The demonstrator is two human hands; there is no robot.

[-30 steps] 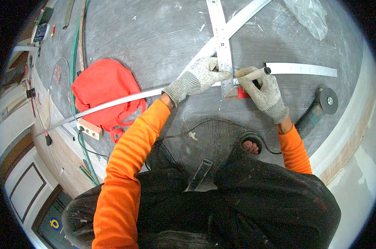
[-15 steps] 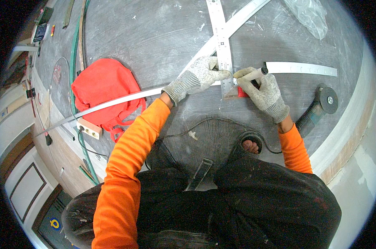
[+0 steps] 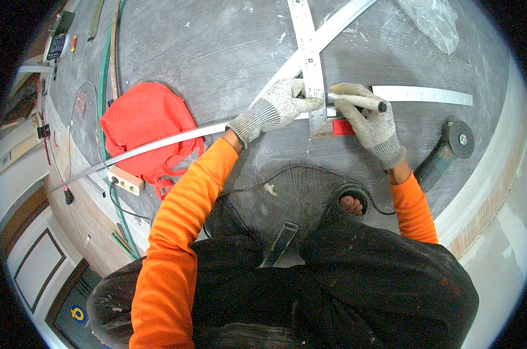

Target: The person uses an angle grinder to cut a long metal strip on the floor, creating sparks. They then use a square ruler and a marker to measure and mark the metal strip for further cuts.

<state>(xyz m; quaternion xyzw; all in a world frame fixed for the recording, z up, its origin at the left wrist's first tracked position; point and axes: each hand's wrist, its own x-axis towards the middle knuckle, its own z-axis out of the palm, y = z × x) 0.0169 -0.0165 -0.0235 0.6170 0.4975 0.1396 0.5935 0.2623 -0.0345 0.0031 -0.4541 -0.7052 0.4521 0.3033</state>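
Head view: by the left hand (image 3: 284,104), a steel square (image 3: 311,65) laid over a metal strip (image 3: 346,22) is gripped at its left edge; by the right hand (image 3: 377,125), a marker (image 3: 362,102) is pinched near its right edge. Floor (image 3: 417,129) is left before the grinder (image 3: 437,164).

Here, flat over a narrow silver strip (image 3: 187,135), nearer the right edge of the grey floor (image 3: 234,58): long graduated square (image 3: 311,64), red-marked stock. Just beside, slanting sideways: pale marker (image 3: 362,102), black-ended.
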